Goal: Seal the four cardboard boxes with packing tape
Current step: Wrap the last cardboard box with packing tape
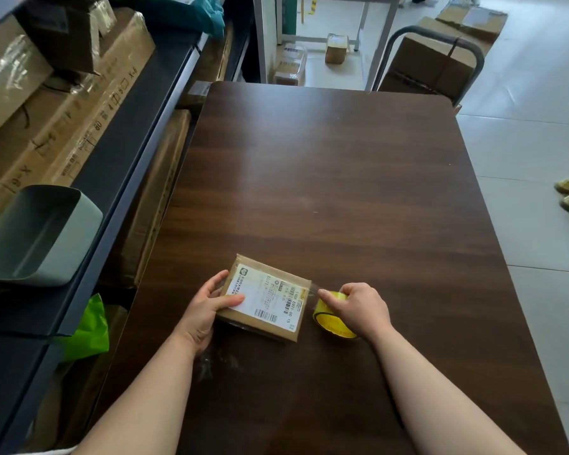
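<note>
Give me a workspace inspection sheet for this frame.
Surface: dark wood-grain table, in use.
Job's things: small flat brown cardboard box with white label; yellow-cored roll of clear packing tape beside its right end, strip stretched to the box.
Clutter: clear crumpled scrap by the left wrist.
Grips: left hand holds the box's left end; right hand grips the tape roll.
Cables: nothing seen.
Surroundings: brown cartons on dark shelving at left; grey-green plastic bin; loaded trolley beyond.
</note>
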{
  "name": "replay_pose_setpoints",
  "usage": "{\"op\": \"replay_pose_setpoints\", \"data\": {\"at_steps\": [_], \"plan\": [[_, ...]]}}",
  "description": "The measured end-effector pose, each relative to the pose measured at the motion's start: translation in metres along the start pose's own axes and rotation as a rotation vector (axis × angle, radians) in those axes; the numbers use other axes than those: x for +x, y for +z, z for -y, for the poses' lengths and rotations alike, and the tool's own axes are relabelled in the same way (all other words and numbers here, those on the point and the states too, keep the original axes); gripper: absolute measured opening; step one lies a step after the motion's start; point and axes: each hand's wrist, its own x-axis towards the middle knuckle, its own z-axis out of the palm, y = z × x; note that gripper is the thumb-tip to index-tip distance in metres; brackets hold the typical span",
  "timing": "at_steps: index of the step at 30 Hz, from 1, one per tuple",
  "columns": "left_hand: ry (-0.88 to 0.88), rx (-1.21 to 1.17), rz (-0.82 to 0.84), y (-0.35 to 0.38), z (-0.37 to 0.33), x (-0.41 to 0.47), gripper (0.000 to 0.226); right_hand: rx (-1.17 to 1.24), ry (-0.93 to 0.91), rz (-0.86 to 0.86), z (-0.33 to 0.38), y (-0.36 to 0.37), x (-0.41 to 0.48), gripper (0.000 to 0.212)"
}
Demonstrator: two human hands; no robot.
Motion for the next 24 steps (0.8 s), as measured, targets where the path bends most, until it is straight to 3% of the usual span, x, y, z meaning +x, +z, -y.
{"op": "replay_pose_setpoints", "data": {"at_steps": [3,7,9,11,13,16,19,21,24], "plan": [[0.027,0.2,-0.048,-0.002,0.001,-0.001,0.071,-0.028,-0.02,0.008,0.01,0.006,0.001,0.047],[0.355,1.119,-0.424,0.019,0.001,-0.015,0.072,-0.063,-0.024,-0.005,0.022,0.013,0.0,0.052],[0.419,1.381,-0.4,0.047,0.008,-0.024,0.098,-0.065,-0.001,-0.002,0.023,0.015,0.0,0.053],[0.289,1.514,-0.307,0.072,0.02,-0.029,0.133,-0.065,0.002,0.007,0.021,0.016,0.0,0.049],[0.197,1.574,-0.301,0.082,0.027,-0.026,0.144,-0.057,-0.007,0.027,0.021,0.014,-0.004,0.049],[0.194,1.541,-0.313,0.083,0.022,-0.021,0.136,0.053,-0.011,0.038,0.014,0.002,-0.006,0.058],[0.218,1.334,-0.22,0.079,0.005,-0.013,0.129,0.302,-0.096,-0.055,0.012,-0.025,-0.004,0.064],[0.217,1.163,-0.161,0.074,-0.007,-0.011,0.131,0.462,-0.193,-0.021,0.02,-0.048,-0.004,0.057],[0.216,0.969,-0.125,0.06,-0.015,-0.009,0.137,0.371,-0.302,0.045,0.03,-0.07,-0.007,0.051]]}}
